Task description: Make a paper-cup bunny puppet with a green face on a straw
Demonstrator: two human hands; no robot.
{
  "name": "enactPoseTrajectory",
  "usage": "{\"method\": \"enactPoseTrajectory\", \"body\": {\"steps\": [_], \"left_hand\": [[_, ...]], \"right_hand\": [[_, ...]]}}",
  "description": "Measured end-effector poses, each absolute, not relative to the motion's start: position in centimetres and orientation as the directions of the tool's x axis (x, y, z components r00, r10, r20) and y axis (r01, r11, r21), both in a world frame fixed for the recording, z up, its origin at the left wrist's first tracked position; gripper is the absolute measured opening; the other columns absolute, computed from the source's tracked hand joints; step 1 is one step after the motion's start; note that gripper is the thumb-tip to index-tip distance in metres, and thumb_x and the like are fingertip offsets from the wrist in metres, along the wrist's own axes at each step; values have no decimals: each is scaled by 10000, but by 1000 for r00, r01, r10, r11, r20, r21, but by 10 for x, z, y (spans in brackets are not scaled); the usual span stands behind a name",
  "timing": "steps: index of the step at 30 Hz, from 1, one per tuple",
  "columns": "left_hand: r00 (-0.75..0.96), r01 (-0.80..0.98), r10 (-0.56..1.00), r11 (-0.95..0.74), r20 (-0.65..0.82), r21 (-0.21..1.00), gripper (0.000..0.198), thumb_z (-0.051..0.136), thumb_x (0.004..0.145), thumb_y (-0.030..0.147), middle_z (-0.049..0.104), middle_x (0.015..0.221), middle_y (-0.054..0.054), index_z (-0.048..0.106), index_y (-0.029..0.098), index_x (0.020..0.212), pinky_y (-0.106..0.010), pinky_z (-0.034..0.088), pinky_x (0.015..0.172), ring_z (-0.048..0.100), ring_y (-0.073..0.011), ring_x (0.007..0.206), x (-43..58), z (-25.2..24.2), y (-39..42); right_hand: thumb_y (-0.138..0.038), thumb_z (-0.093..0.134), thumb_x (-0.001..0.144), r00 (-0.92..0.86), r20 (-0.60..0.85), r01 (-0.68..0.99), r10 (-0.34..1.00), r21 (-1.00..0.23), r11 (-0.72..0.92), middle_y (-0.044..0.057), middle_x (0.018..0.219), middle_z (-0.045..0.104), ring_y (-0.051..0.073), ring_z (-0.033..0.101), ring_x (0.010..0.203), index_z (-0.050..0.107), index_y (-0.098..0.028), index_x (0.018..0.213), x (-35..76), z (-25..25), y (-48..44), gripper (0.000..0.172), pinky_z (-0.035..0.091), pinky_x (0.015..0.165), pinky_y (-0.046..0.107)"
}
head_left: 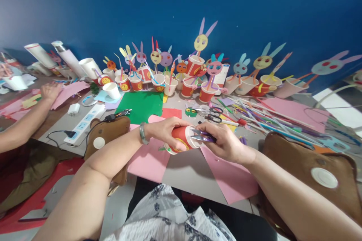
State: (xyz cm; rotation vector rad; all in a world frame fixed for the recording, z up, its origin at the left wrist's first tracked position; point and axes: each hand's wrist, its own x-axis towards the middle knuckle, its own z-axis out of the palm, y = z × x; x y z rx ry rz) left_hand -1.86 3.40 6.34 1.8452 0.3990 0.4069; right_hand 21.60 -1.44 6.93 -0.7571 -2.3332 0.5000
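Note:
A red and white paper cup (pixel 181 138) lies tilted on its side in my left hand (pixel 166 131), whose fingers wrap round it. Dark-handled scissors (pixel 206 136) are in my right hand (pixel 226 142), and their blades touch the white base of the cup. Pink paper sheets (pixel 149 162) lie on the table under my hands. Just beyond the cup is a green sheet (pixel 140 106), with more scissors (pixel 215 114) to its right.
Rabbit-faced cups (pixel 209 91) line the blue wall. Coloured sticks (pixel 271 120) spread at the right. Brown cushions (pixel 305 180) sit either side. A power strip (pixel 85 123) and another person's hand (pixel 51 91) are at the left.

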Motion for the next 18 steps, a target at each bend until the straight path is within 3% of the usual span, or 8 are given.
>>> {"method": "enactPoseTrajectory", "body": {"steps": [7, 13, 18], "left_hand": [[915, 83, 404, -188, 0, 979, 469, 849, 600, 381, 730, 908, -70, 701, 132, 969, -270, 557, 685, 685, -195, 791, -22, 63, 39], [919, 55, 392, -251, 49, 966, 515, 861, 585, 393, 746, 948, -94, 720, 135, 1008, -300, 572, 710, 707, -229, 830, -23, 64, 38], [823, -6, 511, -429, 248, 904, 603, 846, 630, 363, 740, 1067, -106, 694, 162, 1177, -341, 569, 830, 707, -256, 954, -22, 64, 38]], "right_hand": [[-126, 518, 849, -665, 458, 393, 589, -456, 799, -6, 670, 634, 106, 502, 517, 557, -188, 983, 213, 70, -20, 153, 368, 513, 215], [-226, 557, 910, -557, 413, 393, 720, -633, 667, 9, 709, 657, 108, 548, 576, 606, -177, 920, 209, 67, -23, 70, 413, 544, 211], [-604, 570, 905, -294, 489, 494, 821, -658, 568, 3, 640, 580, 122, 490, 561, 590, -184, 806, 212, 70, -14, 432, 389, 517, 239]]}}
